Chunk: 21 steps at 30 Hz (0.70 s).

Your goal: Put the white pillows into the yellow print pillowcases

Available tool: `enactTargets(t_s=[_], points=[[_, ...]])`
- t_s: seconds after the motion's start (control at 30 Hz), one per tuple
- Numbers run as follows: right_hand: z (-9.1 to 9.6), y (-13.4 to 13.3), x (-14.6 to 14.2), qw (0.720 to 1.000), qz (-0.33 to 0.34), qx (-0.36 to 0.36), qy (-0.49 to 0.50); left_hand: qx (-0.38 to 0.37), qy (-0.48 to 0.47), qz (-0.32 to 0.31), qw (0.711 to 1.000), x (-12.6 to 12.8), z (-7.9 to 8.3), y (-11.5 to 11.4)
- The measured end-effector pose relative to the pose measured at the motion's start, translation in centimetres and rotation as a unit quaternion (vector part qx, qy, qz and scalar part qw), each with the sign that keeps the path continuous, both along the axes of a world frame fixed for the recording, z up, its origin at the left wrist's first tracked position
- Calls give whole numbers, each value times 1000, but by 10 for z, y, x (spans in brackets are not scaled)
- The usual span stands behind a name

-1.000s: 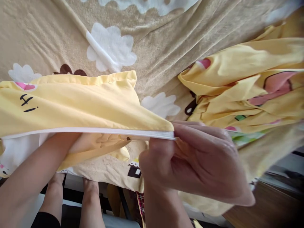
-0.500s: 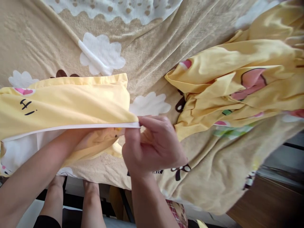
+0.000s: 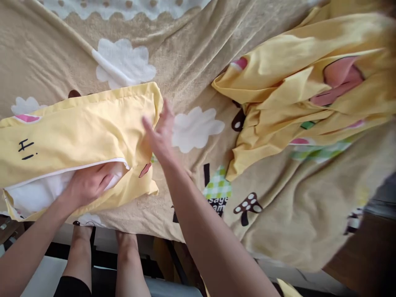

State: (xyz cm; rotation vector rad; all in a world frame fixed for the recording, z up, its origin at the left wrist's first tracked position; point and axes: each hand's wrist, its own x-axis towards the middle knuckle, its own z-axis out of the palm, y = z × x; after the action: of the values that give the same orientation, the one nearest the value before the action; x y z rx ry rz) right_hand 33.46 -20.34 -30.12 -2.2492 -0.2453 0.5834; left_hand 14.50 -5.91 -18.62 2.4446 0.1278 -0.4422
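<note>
A yellow pillowcase (image 3: 77, 132) with a white pillow (image 3: 37, 192) partly inside lies on the left of a tan patterned blanket (image 3: 192, 66). My left hand (image 3: 88, 183) rests flat at the pillowcase's open edge, on the white pillow, fingers stretched. My right hand (image 3: 159, 134) lies open with fingers spread against the pillowcase's right end, touching the fabric.
A crumpled yellow printed cloth (image 3: 309, 90) is heaped at the right on the blanket. The blanket's front edge hangs over the bed. My bare legs (image 3: 102, 255) stand below it on the floor. Dark wood (image 3: 365, 251) shows at the lower right.
My right hand has let go of the pillowcase's white-trimmed edge and moved up to its right end, fingers opening. The left hand has slid out to the opening. The pillowcase has dropped flatter.
</note>
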Motion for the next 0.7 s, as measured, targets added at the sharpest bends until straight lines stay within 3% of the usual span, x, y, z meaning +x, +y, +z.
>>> enactTargets(t_s=[0.1,0.2,0.3,0.37,0.43,0.5,0.6,0.7], points=[[-9,31,-2,988,130,-74,-23,-23,-1,-43,999,-31,17,-3],[5,36,-4,988,114,-102,-8,-31,18,-52,998,-39,31,-12],[50,9,-26,996,69,-4,-60,2,76,-66,995,-25,41,-26],[92,-18,-54,985,92,89,-111,-38,118,-78,989,-13,49,-33],[128,-46,-84,955,224,162,-107,-134,162,-87,974,-7,57,-35],[149,-67,-106,916,362,163,-57,-219,210,-97,948,-4,59,-35],[155,-85,-119,892,447,62,-28,-209,233,-112,943,3,39,-43],[156,-92,-118,888,457,-5,-60,-159,160,-150,963,23,-6,-70]])
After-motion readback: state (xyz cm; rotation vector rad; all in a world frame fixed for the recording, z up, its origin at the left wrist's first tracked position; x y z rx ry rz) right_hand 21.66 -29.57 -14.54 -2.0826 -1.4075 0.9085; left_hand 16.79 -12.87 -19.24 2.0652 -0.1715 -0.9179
